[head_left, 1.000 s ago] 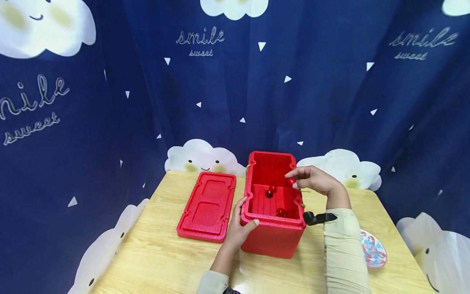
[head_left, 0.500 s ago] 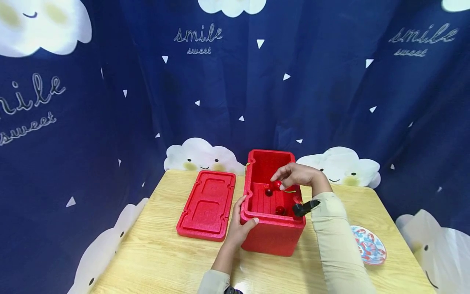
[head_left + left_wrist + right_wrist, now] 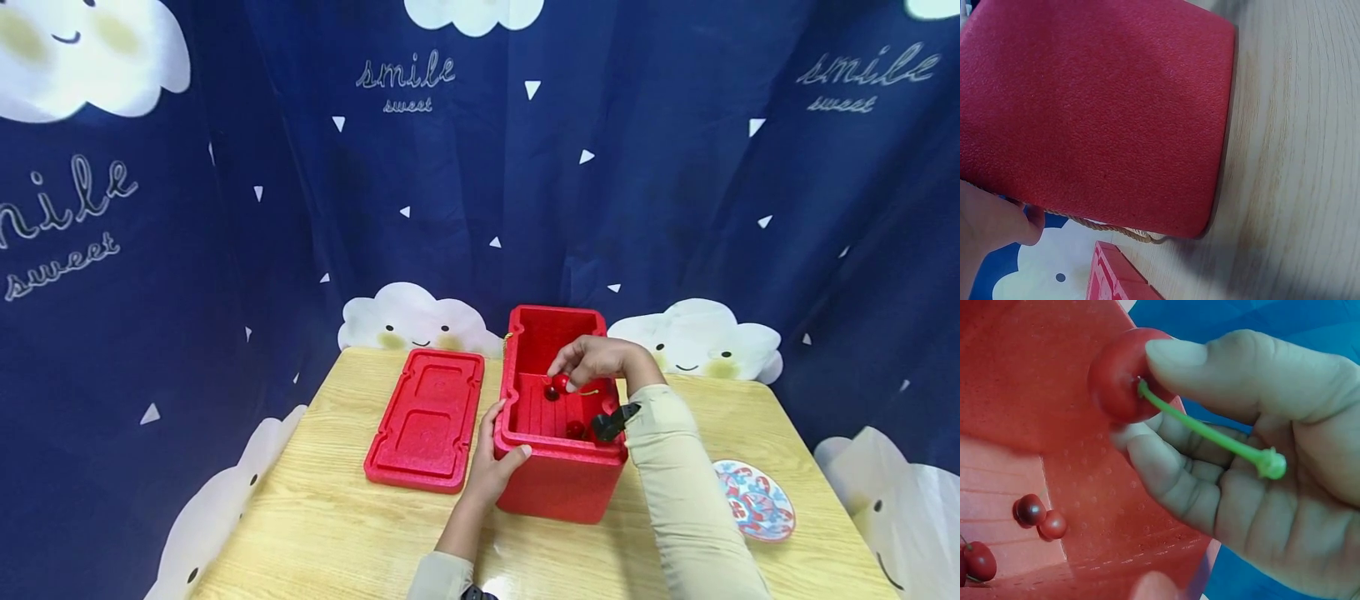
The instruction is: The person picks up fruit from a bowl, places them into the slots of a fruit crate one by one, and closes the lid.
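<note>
An open red foam box stands on the wooden table. My left hand grips its near left corner, thumb on the rim; the left wrist view shows the box's outer wall. My right hand hovers inside the box opening and pinches a red cherry with a green stem between thumb and fingers. The same cherry fills the right wrist view. A few more cherries lie on the box's ribbed floor.
The red lid lies flat on the table left of the box. A small patterned plate sits near the right table edge. A blue cloud-print curtain hangs behind. A rope handle hangs from the box.
My right hand has carried the cherry leftward from the box's right rim and lowered it into the opening. The left hand has kept its hold on the corner.
</note>
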Available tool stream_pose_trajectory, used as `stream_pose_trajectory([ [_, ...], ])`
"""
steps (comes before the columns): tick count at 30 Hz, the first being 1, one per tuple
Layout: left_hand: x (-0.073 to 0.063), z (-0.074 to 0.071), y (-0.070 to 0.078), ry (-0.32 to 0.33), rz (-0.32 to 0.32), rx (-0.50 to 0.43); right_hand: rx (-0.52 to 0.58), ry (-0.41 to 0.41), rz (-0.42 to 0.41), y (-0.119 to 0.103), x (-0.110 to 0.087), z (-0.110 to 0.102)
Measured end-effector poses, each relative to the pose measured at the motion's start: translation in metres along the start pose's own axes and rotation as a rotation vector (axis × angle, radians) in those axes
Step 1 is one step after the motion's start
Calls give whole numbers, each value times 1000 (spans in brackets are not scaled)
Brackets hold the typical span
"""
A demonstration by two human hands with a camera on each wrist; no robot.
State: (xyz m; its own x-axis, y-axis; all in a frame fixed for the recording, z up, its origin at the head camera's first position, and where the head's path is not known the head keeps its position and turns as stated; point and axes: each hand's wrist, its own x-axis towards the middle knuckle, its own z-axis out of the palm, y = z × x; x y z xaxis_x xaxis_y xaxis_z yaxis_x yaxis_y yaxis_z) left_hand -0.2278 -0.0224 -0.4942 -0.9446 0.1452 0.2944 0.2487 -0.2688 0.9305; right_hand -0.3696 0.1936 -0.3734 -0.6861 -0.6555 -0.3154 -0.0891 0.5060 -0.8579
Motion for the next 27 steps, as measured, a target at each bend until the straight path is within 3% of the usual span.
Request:
stream_pose_trajectory([
  [5, 4, 0, -19, 14, 1, 1, -32, 60, -3, 0, -7, 2],
  [11, -10, -3, 0, 76, -68, 96, -143, 237, -50, -5, -31, 20],
  [16, -19, -18, -4, 150, -77, 185, -201, 392, -142, -8, -47, 39],
  [20, -29, -27, 3, 173, -76, 249, -158, 545, -220, -6, -55, 61],
  [27, -42, -39, 31, 238, -57, 321, 15, 715, -273, -4, -61, 103],
])
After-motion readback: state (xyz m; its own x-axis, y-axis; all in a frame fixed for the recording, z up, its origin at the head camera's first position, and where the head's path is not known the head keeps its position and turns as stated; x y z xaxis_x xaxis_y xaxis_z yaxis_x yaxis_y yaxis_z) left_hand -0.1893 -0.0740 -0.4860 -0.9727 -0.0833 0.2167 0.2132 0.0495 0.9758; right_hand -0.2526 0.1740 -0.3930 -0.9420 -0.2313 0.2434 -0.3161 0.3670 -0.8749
